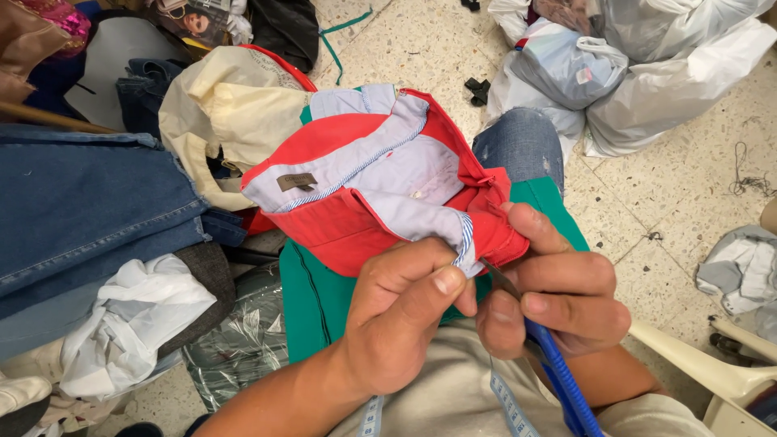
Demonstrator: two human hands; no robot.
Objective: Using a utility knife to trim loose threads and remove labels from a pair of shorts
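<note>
Red trousers (340, 218) get pinched at the waistband corner by the left hand (396, 324), blue-handled tool (558, 380) gripped just right of it in the right hand (558, 299).

- One camera only, worn on my head, so no second view shares the scene.
- It faces steeply down over my chest and lap to the floor (647, 194).
- It sits close: my left hand (401, 324) and right hand (558, 295) fill the lower middle.
</note>
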